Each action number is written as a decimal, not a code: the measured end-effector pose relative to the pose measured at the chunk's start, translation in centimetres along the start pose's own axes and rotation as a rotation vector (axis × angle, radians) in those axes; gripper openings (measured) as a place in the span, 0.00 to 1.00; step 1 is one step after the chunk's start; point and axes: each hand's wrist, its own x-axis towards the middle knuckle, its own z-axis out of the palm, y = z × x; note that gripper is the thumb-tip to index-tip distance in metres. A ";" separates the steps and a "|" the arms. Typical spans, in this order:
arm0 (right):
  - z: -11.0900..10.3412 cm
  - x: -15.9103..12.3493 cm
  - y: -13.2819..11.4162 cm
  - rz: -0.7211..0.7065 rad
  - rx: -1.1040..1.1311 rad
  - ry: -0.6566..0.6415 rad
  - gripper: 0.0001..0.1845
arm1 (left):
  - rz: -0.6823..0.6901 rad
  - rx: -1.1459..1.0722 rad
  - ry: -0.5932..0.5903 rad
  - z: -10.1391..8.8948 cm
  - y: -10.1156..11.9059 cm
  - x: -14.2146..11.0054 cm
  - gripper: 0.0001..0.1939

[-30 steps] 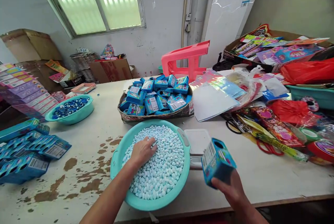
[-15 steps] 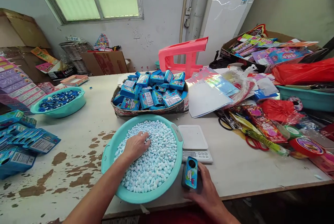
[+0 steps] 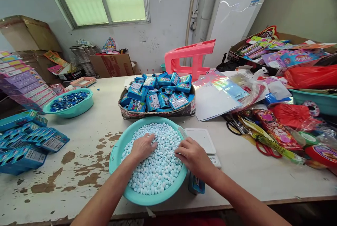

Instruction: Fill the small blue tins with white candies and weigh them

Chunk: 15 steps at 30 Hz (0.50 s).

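Note:
A turquoise basin [image 3: 119,191] of small pale blue and white candies [image 3: 152,180] stands before me on the table. My left hand [image 3: 143,147] rests in the candies, closed, with its fingertips sunk among them. My right hand [image 3: 193,154] reaches over the basin's right rim with bent fingers, its tips close to the candies and nothing visible in it. Below my right wrist a small blue box [image 3: 197,185] stands by the basin, partly covered by the arm. A white digital scale [image 3: 201,140] lies behind my right hand.
A cut-down carton [image 3: 158,114] behind the basin holds several blue boxes. On the left are a bowl [image 3: 71,113] of shiny blue pieces and rows of blue boxes [image 3: 34,145]. Plastic sheets [image 3: 214,101], red scissors [image 3: 267,150] and packaging crowd the right.
My right hand has let go of the small blue box and moved up and left to the basin. My left hand stays in the candies. The view has shifted slightly.

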 end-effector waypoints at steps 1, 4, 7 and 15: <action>0.3 0.6 -0.1 -0.008 -0.059 -0.063 0.03 | -0.004 -0.005 0.000 -0.1 0.0 -0.1 0.16; 0.9 1.4 -0.4 -0.017 -0.173 -0.223 0.03 | -0.015 -0.017 -0.002 -0.1 -0.1 -0.1 0.16; 0.6 1.8 -1.0 0.002 -0.243 -0.336 0.03 | -0.018 -0.024 -0.008 0.1 -0.2 0.0 0.16; -0.6 3.7 -3.3 0.018 -0.387 -0.546 0.12 | -0.009 -0.036 -0.011 0.1 -0.4 0.0 0.16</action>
